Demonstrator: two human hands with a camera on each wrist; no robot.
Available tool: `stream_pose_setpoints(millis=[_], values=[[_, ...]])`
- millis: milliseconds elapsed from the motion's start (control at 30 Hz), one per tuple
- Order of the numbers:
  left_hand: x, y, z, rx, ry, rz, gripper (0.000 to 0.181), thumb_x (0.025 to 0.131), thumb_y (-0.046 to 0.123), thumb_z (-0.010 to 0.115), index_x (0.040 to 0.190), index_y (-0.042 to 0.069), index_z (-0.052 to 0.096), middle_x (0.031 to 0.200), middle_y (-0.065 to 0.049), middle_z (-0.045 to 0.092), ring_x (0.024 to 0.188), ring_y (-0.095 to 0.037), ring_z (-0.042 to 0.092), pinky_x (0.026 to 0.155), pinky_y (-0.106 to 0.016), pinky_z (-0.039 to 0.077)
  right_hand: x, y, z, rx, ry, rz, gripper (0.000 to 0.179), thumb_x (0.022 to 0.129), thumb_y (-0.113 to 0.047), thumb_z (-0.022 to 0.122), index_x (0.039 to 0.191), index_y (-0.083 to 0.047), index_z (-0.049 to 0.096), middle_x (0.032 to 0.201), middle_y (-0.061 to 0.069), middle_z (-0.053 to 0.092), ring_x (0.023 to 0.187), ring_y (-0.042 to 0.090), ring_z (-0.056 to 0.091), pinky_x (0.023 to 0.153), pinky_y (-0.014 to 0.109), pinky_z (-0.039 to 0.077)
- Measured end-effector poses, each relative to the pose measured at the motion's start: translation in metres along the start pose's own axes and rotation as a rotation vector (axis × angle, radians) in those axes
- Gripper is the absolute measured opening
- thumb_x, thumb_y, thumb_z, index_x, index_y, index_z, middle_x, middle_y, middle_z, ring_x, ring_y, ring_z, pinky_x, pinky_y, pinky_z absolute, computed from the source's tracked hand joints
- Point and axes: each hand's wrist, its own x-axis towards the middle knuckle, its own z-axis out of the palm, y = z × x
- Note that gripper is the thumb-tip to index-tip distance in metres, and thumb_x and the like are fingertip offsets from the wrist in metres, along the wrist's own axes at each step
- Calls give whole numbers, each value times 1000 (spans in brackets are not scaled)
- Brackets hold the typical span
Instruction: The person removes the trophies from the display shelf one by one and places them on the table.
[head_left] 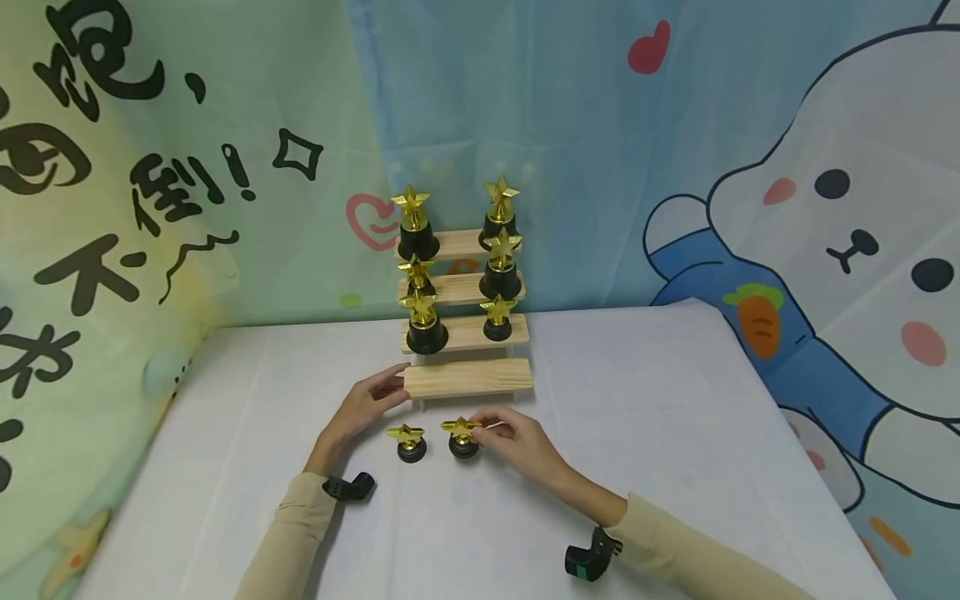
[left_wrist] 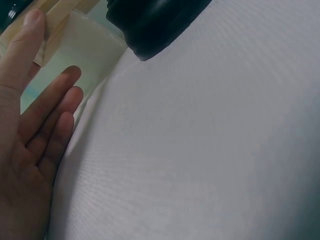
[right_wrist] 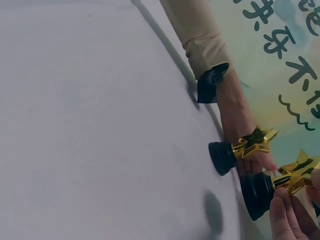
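Note:
My right hand (head_left: 513, 442) pinches the gold star of a small trophy (head_left: 462, 448) with a round black base, in front of the stand. The right wrist view shows the fingers (right_wrist: 284, 215) at the star and stem of this trophy (right_wrist: 257, 195). A second small star trophy (head_left: 411, 450) stands just left of it. At the left end of the stepped wooden stand (head_left: 468, 377), my left hand (head_left: 369, 406) holds the lowest board. Its thumb (left_wrist: 25, 50) lies against the board in the left wrist view, with the other fingers extended beside the pale stand leg (left_wrist: 92, 50).
On the upper three steps stand several gold star trophies with black bases, among them one at front left (head_left: 427, 333) and one at front right (head_left: 497, 318). A white cloth (head_left: 637, 433) covers the table. A printed curtain (head_left: 525, 108) hangs close behind the stand.

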Motion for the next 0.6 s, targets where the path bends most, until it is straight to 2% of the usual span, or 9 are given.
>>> stream_pose_setpoints(millis=[300,500,600], values=[[0,0,-1,9,-4,0,59,89,37,69,143,21,50,127,-14,65,116,-28,62,97,-41,49,-2,10,1,-19,15,5,23,94,-18,64,114,-6,65,111,16,67,95,20,70,79,17,52],[0,1,-1,7,-3,-3,59,89,36,69,143,20,50,127,-13,65,115,-28,62,95,-36,50,-1,16,2,-34,14,-8,23,94,-19,64,112,-5,66,109,17,68,91,12,70,77,18,53],[0,1,-1,1,-4,-2,59,90,35,69,143,20,50,127,-14,65,116,-28,62,95,-35,49,-1,20,2,-35,17,-8,23,94,-18,64,112,-3,65,109,18,68,91,13,70,76,17,52]])
